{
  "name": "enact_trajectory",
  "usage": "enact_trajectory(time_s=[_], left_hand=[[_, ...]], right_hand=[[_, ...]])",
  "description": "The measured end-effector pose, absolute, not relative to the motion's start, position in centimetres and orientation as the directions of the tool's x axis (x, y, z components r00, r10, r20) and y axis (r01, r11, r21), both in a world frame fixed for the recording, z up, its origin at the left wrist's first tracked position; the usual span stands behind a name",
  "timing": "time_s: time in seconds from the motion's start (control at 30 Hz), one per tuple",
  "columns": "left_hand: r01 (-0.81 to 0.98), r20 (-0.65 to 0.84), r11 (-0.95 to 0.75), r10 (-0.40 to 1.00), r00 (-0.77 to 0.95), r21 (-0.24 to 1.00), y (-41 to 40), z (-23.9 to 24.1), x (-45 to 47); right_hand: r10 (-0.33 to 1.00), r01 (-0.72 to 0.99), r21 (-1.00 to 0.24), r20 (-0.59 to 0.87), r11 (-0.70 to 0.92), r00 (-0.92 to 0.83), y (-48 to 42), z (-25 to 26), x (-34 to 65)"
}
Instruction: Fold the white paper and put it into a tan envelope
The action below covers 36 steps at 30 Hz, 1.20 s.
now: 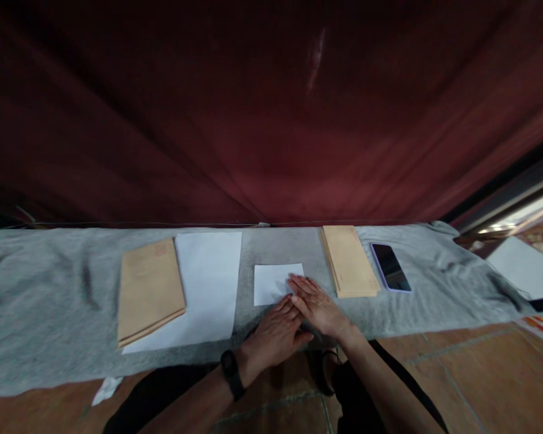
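Observation:
A small white rectangle of paper (271,282), seemingly folded, lies flat on the grey cloth (283,244) in front of me. My right hand (319,306) rests on its right part with the fingers stretched out and pressed down. Beside it, my left hand (276,331) lies palm down at the paper's lower edge, fingers extended, its tips touching or just under my right hand. Neither hand grips anything that I can see. The paper's lower right corner is hidden under the hands. A black band (232,375) circles my left wrist.
To the left, brown envelopes (151,286) overlap large white sheets (212,283). A stack of narrower brown envelopes (350,262) and a phone (391,267) lie to the right. Dark red fabric (271,132) hangs behind the cloth. A crumpled white scrap (107,390) lies on the tiled floor (461,374).

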<state>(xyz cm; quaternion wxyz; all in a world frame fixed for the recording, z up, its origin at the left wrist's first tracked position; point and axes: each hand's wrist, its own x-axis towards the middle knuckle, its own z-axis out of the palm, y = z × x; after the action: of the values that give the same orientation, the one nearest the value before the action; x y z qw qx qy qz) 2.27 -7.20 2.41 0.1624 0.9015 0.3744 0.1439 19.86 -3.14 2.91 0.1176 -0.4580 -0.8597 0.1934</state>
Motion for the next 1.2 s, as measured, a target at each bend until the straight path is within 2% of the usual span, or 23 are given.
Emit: enact_trajectory(time_s=[0.33, 0.73, 0.93, 1.03, 1.13, 1.2], left_hand=[[0.621, 0.165, -0.69, 0.708, 0.687, 0.372, -7.7, 3.4, 2.2], [0.63, 0.185, -0.651, 0.743, 0.644, 0.424, -6.8, 4.5, 0.1], [0.636, 0.159, -0.639, 0.749, 0.643, 0.433, -6.5, 4.9, -1.2], [0.732, 0.156, -0.545, 0.832, 0.532, 0.409, -5.7, 4.6, -2.2], [0.861, 0.173, -0.33, 0.943, 0.284, 0.387, -4.5, 4.0, -3.4], [0.886, 0.159, -0.207, 0.975, 0.154, 0.415, -3.6, 3.6, -4.0]], right_hand=[[0.87, 0.809, -0.349, 0.04, 0.473, -0.492, -0.7, 1.6, 20.0], [0.839, 0.828, -0.148, 0.174, 0.54, -0.516, -0.8, -0.7, 20.1], [0.809, 0.808, -0.126, 0.233, 0.575, -0.54, -0.9, -1.6, 20.9], [0.812, 0.803, -0.155, 0.224, 0.575, -0.539, -0.8, -1.8, 21.5], [0.83, 0.812, -0.182, 0.192, 0.555, -0.524, -0.8, -1.4, 21.7], [0.841, 0.819, -0.195, 0.169, 0.539, -0.513, -0.8, -1.0, 21.6]])
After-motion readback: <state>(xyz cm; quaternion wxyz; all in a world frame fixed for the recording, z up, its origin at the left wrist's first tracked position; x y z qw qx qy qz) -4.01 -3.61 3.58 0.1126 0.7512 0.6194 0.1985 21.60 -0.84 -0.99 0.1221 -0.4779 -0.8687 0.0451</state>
